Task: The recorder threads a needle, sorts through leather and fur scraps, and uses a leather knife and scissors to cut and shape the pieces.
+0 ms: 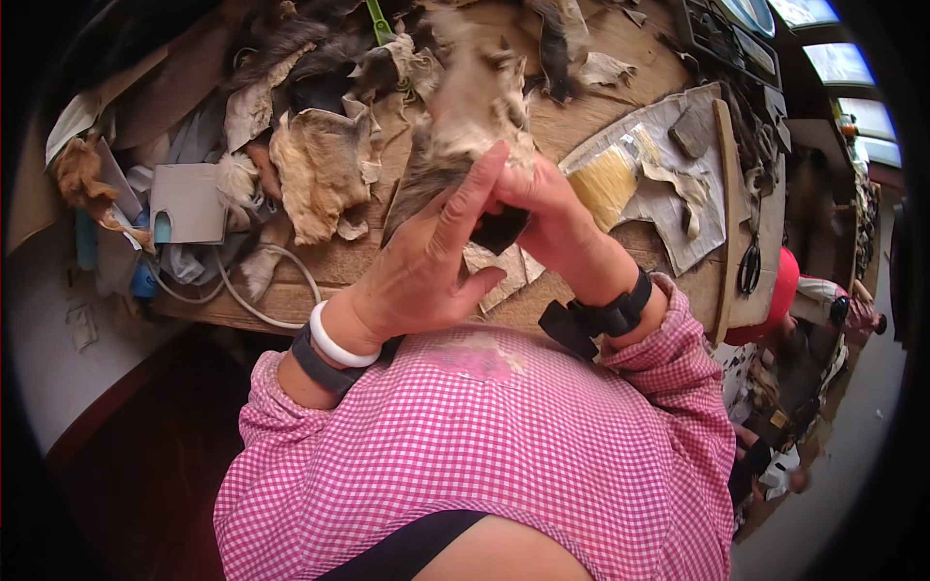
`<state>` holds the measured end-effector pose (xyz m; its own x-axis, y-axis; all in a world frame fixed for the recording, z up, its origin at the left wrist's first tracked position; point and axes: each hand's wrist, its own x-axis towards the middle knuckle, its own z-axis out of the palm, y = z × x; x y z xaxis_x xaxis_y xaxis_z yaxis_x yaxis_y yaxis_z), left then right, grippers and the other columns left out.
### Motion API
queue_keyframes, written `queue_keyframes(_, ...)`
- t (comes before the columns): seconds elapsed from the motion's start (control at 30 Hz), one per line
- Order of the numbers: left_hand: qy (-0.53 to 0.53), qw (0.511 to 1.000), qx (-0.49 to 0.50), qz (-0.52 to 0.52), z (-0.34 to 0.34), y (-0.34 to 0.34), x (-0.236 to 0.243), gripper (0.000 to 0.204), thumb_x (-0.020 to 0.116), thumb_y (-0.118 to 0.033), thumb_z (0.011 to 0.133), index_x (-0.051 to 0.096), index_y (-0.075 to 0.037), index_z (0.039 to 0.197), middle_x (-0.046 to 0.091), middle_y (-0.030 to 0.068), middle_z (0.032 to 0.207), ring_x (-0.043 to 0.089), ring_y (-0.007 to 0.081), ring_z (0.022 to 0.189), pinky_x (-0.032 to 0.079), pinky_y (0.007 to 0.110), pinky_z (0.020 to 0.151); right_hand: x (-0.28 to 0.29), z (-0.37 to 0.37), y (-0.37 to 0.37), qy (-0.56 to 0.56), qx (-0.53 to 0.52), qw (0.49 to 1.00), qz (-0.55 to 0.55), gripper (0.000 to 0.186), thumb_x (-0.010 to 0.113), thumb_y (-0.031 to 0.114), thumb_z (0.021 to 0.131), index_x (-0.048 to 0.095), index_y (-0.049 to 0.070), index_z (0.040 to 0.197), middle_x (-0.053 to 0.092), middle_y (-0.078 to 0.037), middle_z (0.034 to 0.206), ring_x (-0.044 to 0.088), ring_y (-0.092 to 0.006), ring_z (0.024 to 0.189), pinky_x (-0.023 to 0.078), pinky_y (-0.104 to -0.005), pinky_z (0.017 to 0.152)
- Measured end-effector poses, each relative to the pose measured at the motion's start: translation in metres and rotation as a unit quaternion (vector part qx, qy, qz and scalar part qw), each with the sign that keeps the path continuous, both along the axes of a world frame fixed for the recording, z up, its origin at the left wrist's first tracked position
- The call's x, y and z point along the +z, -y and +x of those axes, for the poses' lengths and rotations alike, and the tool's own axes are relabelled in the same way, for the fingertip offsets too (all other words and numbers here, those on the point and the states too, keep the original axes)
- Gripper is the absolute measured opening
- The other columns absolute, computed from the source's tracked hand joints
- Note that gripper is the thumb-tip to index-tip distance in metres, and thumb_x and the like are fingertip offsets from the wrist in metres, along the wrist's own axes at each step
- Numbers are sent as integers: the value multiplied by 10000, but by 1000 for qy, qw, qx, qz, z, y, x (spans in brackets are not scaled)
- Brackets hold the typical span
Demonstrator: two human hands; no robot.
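A grey-brown and cream piece of fur pelt (475, 102) stretches away from me over the wooden table, its near edge reaching my hands. My left hand (421, 257) lies against its near left side, fingers stretched out and thumb apart. The left fingertips meet my right hand (557, 213), whose fingers bend round the pelt's near edge. Between the hands shows a small dark patch (499, 229); I cannot tell whether it is fur or something else. Just below, a pale flat scrap (509, 276) rests on the table.
Tan fur scraps (325, 174) and a grey card box (189, 203) crowd the left. On the right are a pale sheet with a yellow patch (603, 189), a grey stone-like block (690, 131), a wooden strip (727, 213), black scissors (749, 266) and a red rounded object (780, 295).
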<state>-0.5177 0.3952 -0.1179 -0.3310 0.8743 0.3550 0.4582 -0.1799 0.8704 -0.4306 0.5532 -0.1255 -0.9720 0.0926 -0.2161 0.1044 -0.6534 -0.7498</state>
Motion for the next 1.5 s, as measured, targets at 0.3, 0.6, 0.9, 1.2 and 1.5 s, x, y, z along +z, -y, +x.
queue_keyframes(0.3, 57, 984, 163, 49, -20, 17, -4, 498, 747, -138, 843, 536, 8, 1270, 653, 97, 1083, 616, 172, 944, 501, 300, 840, -8, 13, -12, 48, -88, 978, -183, 486, 561, 344, 946, 529, 7, 1295, 620, -143, 1242, 606, -273, 1120, 479, -410, 981)
queue_keyframes(0.6, 361, 926, 83, -77, -20, 33, -2, 139, 711, -31, 876, 612, -11, 971, 621, -34, 800, 539, 19, 690, 423, 168, 613, -4, 18, -12, -154, -7, 955, -252, 614, 530, 457, 968, 435, 35, 1404, 543, -116, 1362, 532, -256, 1243, 415, -401, 1058)
queue_keyframes(0.9, 215, 960, 142, -112, -33, 45, -21, 197, 718, -73, 872, 625, -22, 1038, 646, 5, 888, 577, 57, 787, 460, 211, 719, -3, 28, -24, -119, 48, 959, -252, 457, 479, 331, 998, 527, -10, 1298, 622, -141, 1245, 602, -253, 1149, 468, -410, 997)
queue_keyframes(1.2, -294, 856, 311, -290, -78, 87, -55, 906, 832, -189, 686, 349, -16, 1433, 408, 218, 1361, 430, 379, 1237, 379, 442, 1024, 16, 48, -34, 71, -160, 979, -101, 326, 487, 255, 968, 627, -17, 1080, 687, -131, 1012, 660, -258, 933, 514, -390, 878)
queue_keyframes(1.5, -155, 864, 364, -312, -84, 76, -51, 938, 837, -224, 705, 311, -13, 1453, 465, 237, 1353, 453, 383, 1226, 388, 434, 1018, 3, 62, -33, 119, -147, 979, -82, 320, 485, 263, 976, 660, -6, 972, 700, -121, 918, 667, -229, 874, 520, -353, 823)
